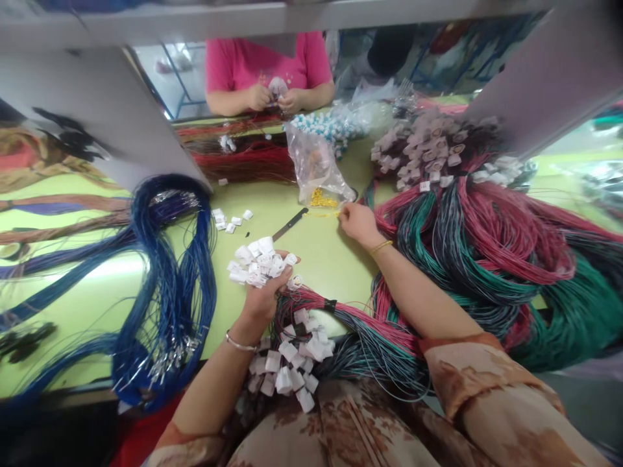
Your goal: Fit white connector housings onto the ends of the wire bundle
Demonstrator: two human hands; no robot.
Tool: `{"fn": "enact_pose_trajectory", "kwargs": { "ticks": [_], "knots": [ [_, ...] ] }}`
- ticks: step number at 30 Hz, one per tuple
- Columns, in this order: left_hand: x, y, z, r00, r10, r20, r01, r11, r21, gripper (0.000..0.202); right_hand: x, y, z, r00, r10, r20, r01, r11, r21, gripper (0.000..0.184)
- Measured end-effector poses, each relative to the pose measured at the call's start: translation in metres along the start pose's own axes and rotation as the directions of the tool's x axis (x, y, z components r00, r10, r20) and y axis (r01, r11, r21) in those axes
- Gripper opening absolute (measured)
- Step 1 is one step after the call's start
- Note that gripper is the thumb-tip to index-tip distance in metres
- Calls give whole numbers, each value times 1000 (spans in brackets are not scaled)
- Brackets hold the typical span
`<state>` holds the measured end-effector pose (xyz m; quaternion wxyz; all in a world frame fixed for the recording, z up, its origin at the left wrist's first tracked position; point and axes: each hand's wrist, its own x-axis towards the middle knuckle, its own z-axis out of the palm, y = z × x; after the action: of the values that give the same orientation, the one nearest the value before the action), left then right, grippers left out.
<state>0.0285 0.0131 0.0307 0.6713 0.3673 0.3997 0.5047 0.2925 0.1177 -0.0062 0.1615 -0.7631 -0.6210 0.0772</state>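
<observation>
My left hand (pixel 265 295) is closed round a bunch of cords whose white tags (pixel 257 263) fan out above my fist. The bundle of red, teal and dark cords (pixel 350 321) trails from it across my lap, with more white tags (pixel 292 366) hanging below. My right hand (pixel 357 222) reaches forward on the green table (pixel 321 250), its fingers pinched together by a small heap of yellow pieces (pixel 324 200) at the mouth of a clear plastic bag (pixel 314 165). What the fingertips hold is too small to see.
A dark-handled blade (pixel 291 224) lies between my hands. Blue cords (pixel 170 285) loop at the left, a big pile of red and green tagged cords (pixel 487 246) lies at the right. Loose white tags (pixel 228 220) sit nearby. Across the table a person in pink (pixel 267 65) works with both hands.
</observation>
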Motion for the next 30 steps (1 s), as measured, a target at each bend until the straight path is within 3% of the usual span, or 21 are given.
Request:
{"fn": "enact_pose_trajectory", "kwargs": {
  "ticks": [2, 3, 6, 8, 11, 16, 20, 30],
  "knots": [
    [2, -2, -1, 1000, -10, -12, 9, 999, -36, 32, -3, -3, -1, 1000, 0, -3, 1, 971, 239, 10],
    [4, -3, -2, 1000, -19, -12, 18, 998, -55, 33, -6, -6, -2, 1000, 7, 13, -12, 906, 423, 7],
    [6, -5, -5, 999, -38, -22, 36, 996, -82, 36, -17, -24, -6, 987, -46, 154, -112, 495, 862, 12],
    [6, -7, -7, 999, -25, -37, 22, 997, -70, 36, -28, -39, -11, 954, -153, 256, -208, 272, 939, 23],
    [6, -9, -9, 999, -8, -34, 7, 999, -37, 36, -44, -60, -18, 875, -303, 378, -362, 110, 926, 33],
    [6, -14, -15, 1000, 2, -13, -2, 999, -32, 33, -64, -75, -24, 775, -455, 440, -495, -3, 869, 33],
    [6, -13, -15, 1000, 0, 14, 0, 1000, -6, 29, -69, -76, -23, 763, -469, 445, -518, -31, 855, 31],
    [5, -4, -2, 997, -18, -68, 13, 997, -75, 36, -72, -75, -28, 711, -547, 441, -534, -12, 845, 27]
  ]
}}
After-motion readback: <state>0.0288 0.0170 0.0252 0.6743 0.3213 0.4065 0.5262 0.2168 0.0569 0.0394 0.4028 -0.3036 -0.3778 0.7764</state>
